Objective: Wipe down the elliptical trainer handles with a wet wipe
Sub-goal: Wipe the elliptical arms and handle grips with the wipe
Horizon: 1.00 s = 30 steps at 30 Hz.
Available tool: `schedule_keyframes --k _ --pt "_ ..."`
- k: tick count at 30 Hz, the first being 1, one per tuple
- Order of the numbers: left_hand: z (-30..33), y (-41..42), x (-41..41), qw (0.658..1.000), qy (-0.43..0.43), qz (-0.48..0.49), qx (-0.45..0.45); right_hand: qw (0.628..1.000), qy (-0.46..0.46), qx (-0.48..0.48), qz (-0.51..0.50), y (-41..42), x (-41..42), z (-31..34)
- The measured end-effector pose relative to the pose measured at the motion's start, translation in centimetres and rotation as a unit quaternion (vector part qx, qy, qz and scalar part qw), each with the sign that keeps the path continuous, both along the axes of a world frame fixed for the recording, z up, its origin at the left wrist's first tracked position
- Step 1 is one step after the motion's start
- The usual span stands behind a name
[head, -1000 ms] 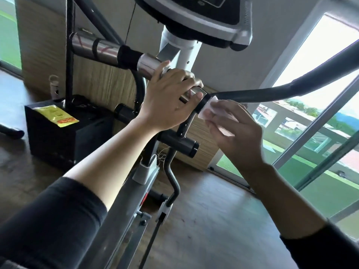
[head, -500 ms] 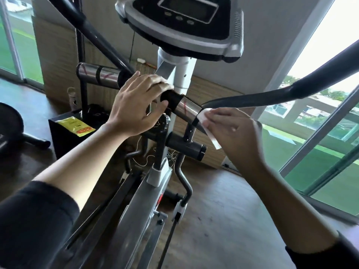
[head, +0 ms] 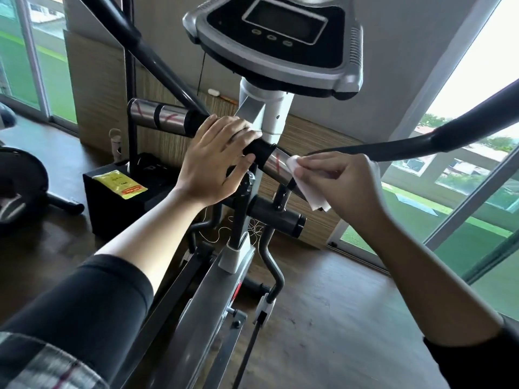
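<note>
Two hands are working at the fixed handlebar [head: 273,163] — the left hand [head: 214,160] is curling over its black grip, while the right hand [head: 341,186] is pinching the white wet wipe [head: 304,189], pressing it against the chrome section just right of the left hand.

Legible text: none. Flat yellow sachet with red band [head: 120,184], lower left of frame on black box [head: 118,211]: print too small to read.
</note>
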<state>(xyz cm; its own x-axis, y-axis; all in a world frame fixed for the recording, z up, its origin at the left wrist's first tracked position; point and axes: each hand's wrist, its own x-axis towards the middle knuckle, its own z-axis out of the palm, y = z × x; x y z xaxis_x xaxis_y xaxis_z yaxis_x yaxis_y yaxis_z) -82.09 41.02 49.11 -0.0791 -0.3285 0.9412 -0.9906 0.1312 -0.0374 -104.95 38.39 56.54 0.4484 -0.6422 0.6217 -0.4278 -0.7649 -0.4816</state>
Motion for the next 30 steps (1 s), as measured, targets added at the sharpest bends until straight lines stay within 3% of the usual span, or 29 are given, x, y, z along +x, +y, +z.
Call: schedule_keyframes --k 7,16,23,30 --pt "-0.1 -0.1 0.7 0.999 -0.013 -0.040 -0.020 0.998 0.018 0.066 0.007 -0.8 3.0 1.4" --pt "-0.4 -0.9 1.0 0.998 -0.035 -0.027 -0.051 0.999 0.034 0.033 0.015 -0.4 1.9 1.4" --pt "-0.5 -1.2 0.9 0.997 -0.034 -0.027 -0.058 0.994 0.091 -0.057 0.010 -0.1 3.1 1.4" --pt "-0.5 -1.1 1.0 0.997 -0.033 -0.027 -0.065 0.986 0.053 -0.157 0.026 0.7 2.3 -0.2"
